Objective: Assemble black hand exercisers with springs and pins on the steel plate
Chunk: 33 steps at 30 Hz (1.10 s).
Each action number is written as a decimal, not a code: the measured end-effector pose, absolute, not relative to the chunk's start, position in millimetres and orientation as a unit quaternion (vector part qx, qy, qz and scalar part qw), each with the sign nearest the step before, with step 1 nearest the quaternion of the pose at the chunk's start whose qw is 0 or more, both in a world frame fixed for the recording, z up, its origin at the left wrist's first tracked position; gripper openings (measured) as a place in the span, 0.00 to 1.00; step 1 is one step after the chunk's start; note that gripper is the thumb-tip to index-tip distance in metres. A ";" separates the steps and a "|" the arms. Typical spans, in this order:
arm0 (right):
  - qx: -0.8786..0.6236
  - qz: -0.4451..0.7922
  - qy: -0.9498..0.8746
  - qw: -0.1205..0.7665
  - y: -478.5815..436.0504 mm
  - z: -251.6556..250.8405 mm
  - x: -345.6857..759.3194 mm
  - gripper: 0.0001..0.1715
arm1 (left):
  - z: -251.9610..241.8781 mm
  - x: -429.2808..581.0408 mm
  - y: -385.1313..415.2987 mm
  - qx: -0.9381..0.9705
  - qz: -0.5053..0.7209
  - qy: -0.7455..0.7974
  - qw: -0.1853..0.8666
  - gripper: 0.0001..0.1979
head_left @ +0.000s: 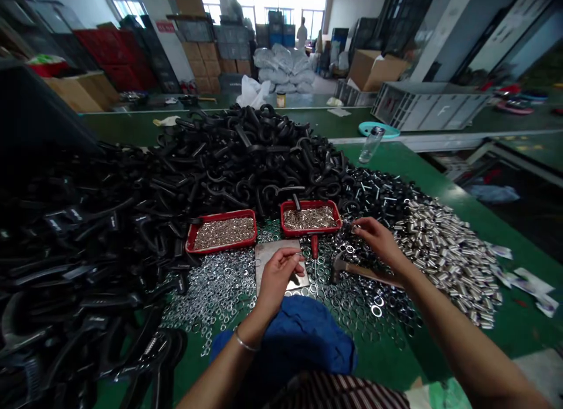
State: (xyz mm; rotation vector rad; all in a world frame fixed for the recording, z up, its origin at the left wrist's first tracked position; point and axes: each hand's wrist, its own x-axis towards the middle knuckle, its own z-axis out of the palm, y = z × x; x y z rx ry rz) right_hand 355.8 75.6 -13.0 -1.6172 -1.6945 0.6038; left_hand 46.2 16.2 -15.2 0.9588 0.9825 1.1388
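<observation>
My left hand (279, 274) is above a flat metal plate (265, 254), fingers curled and thumb close to the fingertips. Whatever small thing is in that pinch, I cannot make it out. Out to the right, my right hand (377, 238) reaches to the edge of a heap of small black parts (373, 189), its fingertips pressed together around something too small to name. A hammer (365, 271) with a wooden handle lies below the right hand. Between the hands is a red-handled screwdriver (314, 246). Loose metal rings (325, 292) are scattered around the plate.
Two red trays, one with small rings (222, 249) and one with metal pins (288, 229), stand before a large pile of black handles (246, 157). Metal cylinders (444, 251) are heaped at right. A glass bottle (372, 144) stands behind. Blue cloth (308, 333) lies at the front.
</observation>
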 end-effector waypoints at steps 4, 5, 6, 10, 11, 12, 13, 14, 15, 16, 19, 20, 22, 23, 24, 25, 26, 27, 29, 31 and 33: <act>-0.581 0.351 -0.596 0.429 70.8 -8.4 338.9 0.22 | -17.1 47.6 15.7 0.413 0.488 0.444 0.628 0.18; -0.576 0.374 -0.588 0.427 69.2 -7.5 333.7 0.23 | -16.6 49.3 15.6 0.408 0.487 0.443 0.632 0.18; -0.573 0.395 -0.580 0.424 67.3 -6.7 328.5 0.23 | -15.9 51.1 15.6 0.403 0.487 0.440 0.637 0.18; -0.540 0.495 -0.530 0.427 58.7 -5.2 307.3 0.21 | -14.2 56.7 17.6 0.391 0.487 0.428 0.653 0.18; -0.527 0.523 -0.517 0.426 57.2 -5.3 301.9 0.20 | -14.3 58.0 18.8 0.392 0.487 0.424 0.655 0.18; -0.514 0.549 -0.504 0.425 56.2 -5.7 296.5 0.19 | -14.7 59.3 20.3 0.395 0.487 0.422 0.655 0.18; -0.503 0.571 -0.492 0.423 56.0 -6.3 291.3 0.20 | -15.1 60.8 21.9 0.399 0.487 0.422 0.653 0.17; -0.495 0.588 -0.481 0.422 56.4 -7.0 286.4 0.20 | -15.6 62.2 23.5 0.401 0.485 0.423 0.652 0.17; -0.488 0.604 -0.468 0.422 57.2 -8.0 282.0 0.20 | -16.0 63.7 25.1 0.403 0.483 0.424 0.652 0.17; -0.480 0.621 -0.454 0.422 58.4 -9.0 278.1 0.20 | -16.4 65.0 26.4 0.403 0.482 0.425 0.652 0.17; -0.446 0.666 -0.424 0.422 61.6 -13.2 269.8 0.20 | -17.3 66.9 27.8 0.398 0.479 0.425 0.657 0.18; -0.442 0.667 -0.430 0.417 62.2 -14.9 268.2 0.20 | -17.8 66.8 27.4 0.398 0.478 0.425 0.658 0.18; -0.471 0.618 -0.484 0.402 62.5 -18.7 266.3 0.21 | -19.3 65.9 26.0 0.399 0.475 0.427 0.658 0.17; -0.502 0.563 -0.526 0.393 62.3 -20.6 266.0 0.20 | -20.3 65.4 25.3 0.401 0.474 0.429 0.657 0.17; -0.535 0.494 -0.569 0.382 62.2 -22.1 265.9 0.18 | -21.3 65.1 24.6 0.402 0.474 0.431 0.655 0.17; -0.562 0.422 -0.607 0.371 62.0 -23.3 266.1 0.17 | -22.4 65.0 24.2 0.403 0.474 0.433 0.652 0.17; -0.581 0.361 -0.635 0.360 61.8 -23.9 266.4 0.16 | -23.4 65.1 24.0 0.404 0.474 0.436 0.650 0.17; -0.591 0.321 -0.650 0.354 61.7 -24.0 266.8 0.16 | -24.4 65.6 24.1 0.405 0.472 0.440 0.647 0.17; -0.591 0.338 -0.640 0.355 61.4 -22.9 268.1 0.16 | -25.8 67.8 24.8 0.410 0.467 0.448 0.644 0.17; -0.567 0.458 -0.574 0.373 60.7 -20.9 270.1 0.19 | -26.3 71.4 25.9 0.415 0.464 0.448 0.642 0.17; -0.519 0.593 -0.475 0.391 59.3 -19.0 272.9 0.19 | -25.6 76.4 27.0 0.418 0.466 0.441 0.643 0.16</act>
